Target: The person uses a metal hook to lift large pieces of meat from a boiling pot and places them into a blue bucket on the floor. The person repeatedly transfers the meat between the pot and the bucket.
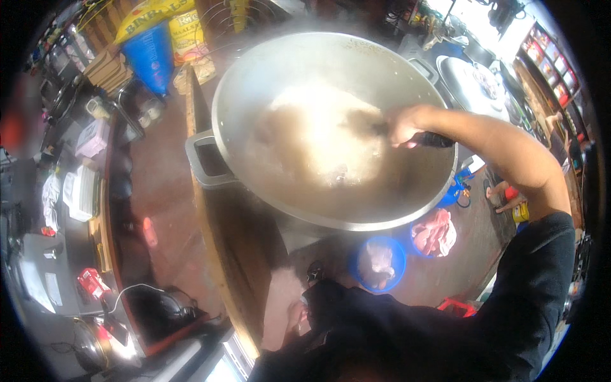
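Observation:
A huge metal cooking pot [291,212] with broad side handles stands before me, its contents bright and blurred by steam. My right hand [405,126] reaches over the pot from the right. Its fingers are closed around a black handle [432,139]; whatever the handle leads to is lost in the haze. Low down near my body is my left hand [300,315], mostly hidden by the black shirt, so its grip cannot be made out. Beside it hangs a pale pinkish surface [279,305], perhaps cloth.
Two blue tubs, one holding pale meat or skin [381,262], the other pink raw meat [434,233], stand below the pot. A wooden board edge [210,248] runs along its left. Big metal lid [470,86] at right; cluttered counter [107,191] at left. Another person's legs [501,196] show at right.

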The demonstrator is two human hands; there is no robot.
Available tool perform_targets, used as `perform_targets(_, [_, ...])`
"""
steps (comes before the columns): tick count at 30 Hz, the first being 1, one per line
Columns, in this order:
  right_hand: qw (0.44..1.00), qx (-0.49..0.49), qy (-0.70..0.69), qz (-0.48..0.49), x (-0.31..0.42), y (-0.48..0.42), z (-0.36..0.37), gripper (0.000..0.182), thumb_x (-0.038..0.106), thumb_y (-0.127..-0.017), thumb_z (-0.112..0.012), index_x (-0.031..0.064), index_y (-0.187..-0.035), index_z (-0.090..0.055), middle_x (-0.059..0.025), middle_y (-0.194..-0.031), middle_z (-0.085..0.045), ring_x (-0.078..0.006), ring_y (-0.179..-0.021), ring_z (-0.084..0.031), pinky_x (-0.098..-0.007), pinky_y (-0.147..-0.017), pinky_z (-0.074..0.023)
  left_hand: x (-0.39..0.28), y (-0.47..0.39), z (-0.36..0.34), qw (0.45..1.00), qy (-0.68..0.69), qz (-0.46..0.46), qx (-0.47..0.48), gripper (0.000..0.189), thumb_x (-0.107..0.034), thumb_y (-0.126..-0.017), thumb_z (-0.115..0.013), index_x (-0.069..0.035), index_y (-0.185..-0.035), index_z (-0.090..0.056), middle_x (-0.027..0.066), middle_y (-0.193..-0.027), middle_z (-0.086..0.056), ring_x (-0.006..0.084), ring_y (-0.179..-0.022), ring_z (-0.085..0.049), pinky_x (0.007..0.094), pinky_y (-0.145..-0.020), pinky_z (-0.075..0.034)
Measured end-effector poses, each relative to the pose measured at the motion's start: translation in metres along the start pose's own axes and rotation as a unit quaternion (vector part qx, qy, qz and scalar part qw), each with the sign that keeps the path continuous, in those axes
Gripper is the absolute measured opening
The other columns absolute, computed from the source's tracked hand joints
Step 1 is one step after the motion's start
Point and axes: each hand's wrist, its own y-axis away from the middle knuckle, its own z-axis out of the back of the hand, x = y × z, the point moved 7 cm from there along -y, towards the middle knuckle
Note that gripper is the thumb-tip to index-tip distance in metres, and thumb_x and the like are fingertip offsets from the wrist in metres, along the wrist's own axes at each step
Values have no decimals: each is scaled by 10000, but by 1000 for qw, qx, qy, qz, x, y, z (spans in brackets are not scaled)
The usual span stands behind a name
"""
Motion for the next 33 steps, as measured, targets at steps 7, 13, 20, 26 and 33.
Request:
perform_targets(7, [995, 20, 53, 77, 11, 42, 18, 453, 4, -785, -607, 12, -1231, -532, -106, -731, -600, -158, -482, -564, -298, -424, -463, 34, -14, 27, 997, 60, 43, 6, 161, -233, -847, -651, -85, -901, -615, -33, -591, -478, 79, -421, -422, 222, -348, -311])
perform_targets(13, [996, 1, -67, 66, 3, 108, 20, 401, 72, -779, -645, -38, -1152, -544, -129, -768, -636, -179, -534, -615, -326, -476, -501, 16, -29, 26, 999, -14, -3, 34, 139, -244, -864, -632, -107, -888, -637, -15, -676, -565, 98, -515, -510, 241, -438, -408])
perform_targets(20, [929, -101, 352, 55, 24, 97, 25, 379, 117, -743, -682, -13, -1092, -610, -206, -941, -672, -326, -929, -667, -393, -748, -551, -21, -9, -3, 995, -36, -80, -42, 163, -202, -884, -603, -87, -989, -650, 30, -785, -633, 144, -627, -591, 250, -529, -476])
perform_targets(26, [915, -43, 394, 78, 91, 20, -13, 211, 46, -731, -636, 38, -928, -711, -128, -810, -710, -256, -814, -697, -364, -657, -551, 9, -17, 17, 995, -78, -59, -5, 198, -202, -862, -635, -46, -983, -643, 46, -776, -634, 135, -606, -577, 252, -492, -452])
perform_targets(33, [982, 57, 28, 178, 102, -1, -33, 125, 14, -716, -575, -35, -806, -646, -141, -655, -613, -205, -522, -608, -329, -486, -496, 50, -23, 30, 993, 118, -7, -21, 206, -189, -841, -644, -14, -946, -619, 86, -761, -638, 161, -567, -592, 295, -438, -462])
